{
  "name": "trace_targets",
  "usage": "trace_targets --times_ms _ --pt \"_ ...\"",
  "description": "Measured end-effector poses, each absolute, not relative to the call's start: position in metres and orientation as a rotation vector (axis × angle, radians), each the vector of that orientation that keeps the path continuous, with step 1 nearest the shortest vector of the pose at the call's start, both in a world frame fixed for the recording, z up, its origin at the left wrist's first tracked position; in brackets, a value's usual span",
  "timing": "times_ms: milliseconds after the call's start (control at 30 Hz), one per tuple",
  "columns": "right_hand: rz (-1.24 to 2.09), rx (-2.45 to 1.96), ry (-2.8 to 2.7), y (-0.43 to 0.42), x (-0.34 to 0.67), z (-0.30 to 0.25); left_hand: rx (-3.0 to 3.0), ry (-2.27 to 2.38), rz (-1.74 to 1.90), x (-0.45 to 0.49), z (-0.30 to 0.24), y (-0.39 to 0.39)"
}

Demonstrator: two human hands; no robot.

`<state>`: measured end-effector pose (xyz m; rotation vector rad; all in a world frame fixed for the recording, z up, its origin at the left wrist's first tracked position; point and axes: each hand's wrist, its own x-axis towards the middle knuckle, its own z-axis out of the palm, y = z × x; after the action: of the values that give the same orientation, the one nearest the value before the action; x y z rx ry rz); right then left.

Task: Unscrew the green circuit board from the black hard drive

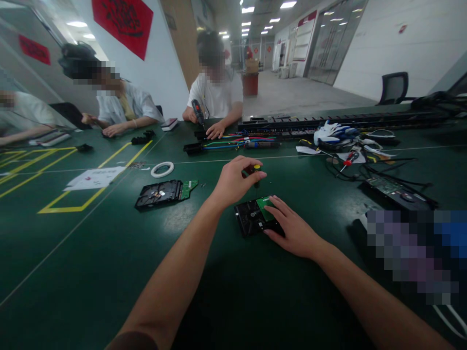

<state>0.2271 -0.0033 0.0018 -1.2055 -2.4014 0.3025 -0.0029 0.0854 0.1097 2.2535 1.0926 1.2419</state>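
Between my hands a black hard drive (248, 219) lies on the green tabletop, with a green circuit board (265, 208) on its upper side. My left hand (239, 179) is closed around a small screwdriver (257, 168) with a yellow-topped handle. The thin shaft points straight down at the drive, near the board's left edge; whether the tip sits in a screw is too small to tell. Fingers spread, my right hand (292, 228) rests on the right side of the drive and covers part of the board.
Left of me are another hard drive (160, 194) with its board sticking out, a tape roll (162, 169) and paper (94, 178). Cables, gloves (333, 132), a red screwdriver (350, 159) and another drive (399, 192) lie right. Across the table a co-worker holds a power screwdriver (198, 112).
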Motion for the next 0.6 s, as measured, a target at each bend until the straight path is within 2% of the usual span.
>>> trace_targets --times_ms 600 --pt "0.319 -1.200 -2.380 -0.0033 0.2277 0.0003 2.272 0.957 1.183 -0.0033 0.1077 0.0866"
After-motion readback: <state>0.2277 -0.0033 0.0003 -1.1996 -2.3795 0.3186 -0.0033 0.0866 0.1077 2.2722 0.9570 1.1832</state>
